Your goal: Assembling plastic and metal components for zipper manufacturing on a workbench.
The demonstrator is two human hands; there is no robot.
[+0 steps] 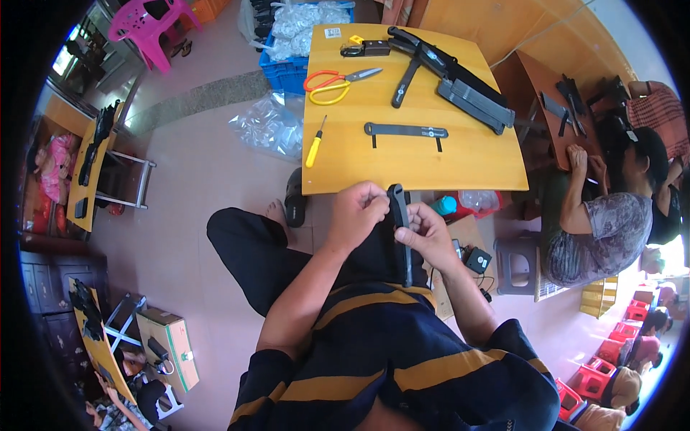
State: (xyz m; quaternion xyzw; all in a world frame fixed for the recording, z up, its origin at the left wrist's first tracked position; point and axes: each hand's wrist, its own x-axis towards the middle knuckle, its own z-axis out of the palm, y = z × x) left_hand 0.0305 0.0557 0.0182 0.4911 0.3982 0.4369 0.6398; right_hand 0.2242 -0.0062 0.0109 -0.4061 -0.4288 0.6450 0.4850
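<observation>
Holding a long black strip (400,226) upright over your lap, just below the table (460,161) edge, your left hand (357,212) pinches its top end with bent fingers, while your right hand (426,233) wraps around its middle, both forearms angled inward.

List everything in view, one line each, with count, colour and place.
table: one, yellow wood, ahead of the person
scissors: one, orange and yellow handles, table's far left
screwdriver: one, yellow handle, table's left edge
flat strip: one, black, table's middle
long parts: several, black, table's far right
crate: one, blue, behind table
stool: one, grey, right
co-worker: one, seated right
black strip: one, held over lap
left hand: on strip's top
right hand: beside strip
</observation>
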